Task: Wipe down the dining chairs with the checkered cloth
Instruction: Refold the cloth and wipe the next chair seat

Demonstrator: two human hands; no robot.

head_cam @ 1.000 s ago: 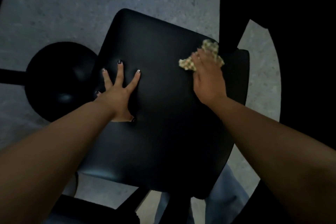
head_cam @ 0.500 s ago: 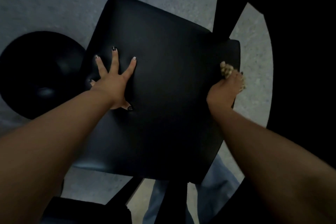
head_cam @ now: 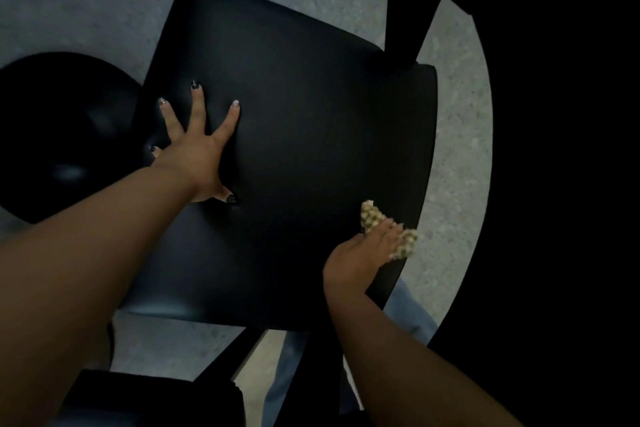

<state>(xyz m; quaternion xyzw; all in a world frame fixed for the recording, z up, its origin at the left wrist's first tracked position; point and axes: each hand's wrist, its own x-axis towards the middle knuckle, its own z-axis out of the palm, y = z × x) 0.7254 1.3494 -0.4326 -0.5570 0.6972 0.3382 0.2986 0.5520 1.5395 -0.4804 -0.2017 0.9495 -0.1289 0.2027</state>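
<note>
The left hand (head_cam: 194, 156) lay flat on the black chair seat (head_cam: 304, 135), fingers spread wide and straight. The right hand (head_cam: 360, 253) pressed the checkered cloth (head_cam: 372, 217) against the seat's right edge, near the front corner, its fingers close together over the bunched fabric; whether they curled round it I could not tell. A round black stool (head_cam: 62, 135) stood just to the left on the speckled floor (head_cam: 86, 3).

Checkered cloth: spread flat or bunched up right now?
Bunched up. The checkered cloth shows only as crumpled lumps on either side of the right hand, which presses it at the chair seat edge.
</note>
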